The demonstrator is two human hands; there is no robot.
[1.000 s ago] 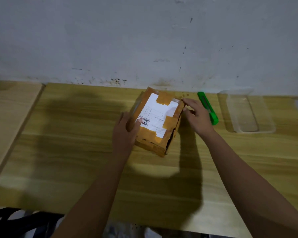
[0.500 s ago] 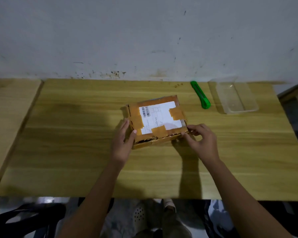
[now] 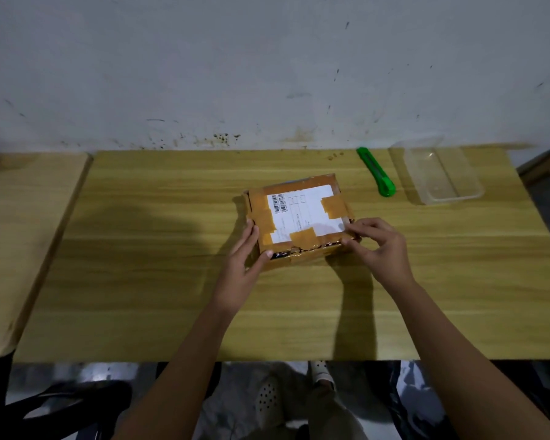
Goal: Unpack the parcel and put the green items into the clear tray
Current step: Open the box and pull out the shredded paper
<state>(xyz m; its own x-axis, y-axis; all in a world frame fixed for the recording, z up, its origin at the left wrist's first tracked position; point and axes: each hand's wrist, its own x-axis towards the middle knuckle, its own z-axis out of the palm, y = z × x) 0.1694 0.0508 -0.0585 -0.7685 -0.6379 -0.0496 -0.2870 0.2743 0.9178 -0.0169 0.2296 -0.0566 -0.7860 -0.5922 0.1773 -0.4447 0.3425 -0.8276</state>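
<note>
Two hands grip the taped parcel [image 3: 299, 220] mid-worktop: left hand [image 3: 246, 258] clasps its near-left corner, right hand [image 3: 378, 246] pinches the near-right edge; stiff, probably light cardboard, best peeled at that torn front seam

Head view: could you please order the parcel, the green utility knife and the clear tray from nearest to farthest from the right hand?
From the right hand:
1. Parcel, touched at its near right corner.
2. Green utility knife, beyond, toward the wall.
3. Clear tray, far right.

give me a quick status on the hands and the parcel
Left hand grips parcel corner; right hand picks at its near edge. Parcel taped shut. Tray empty, cutter beside it.
</note>
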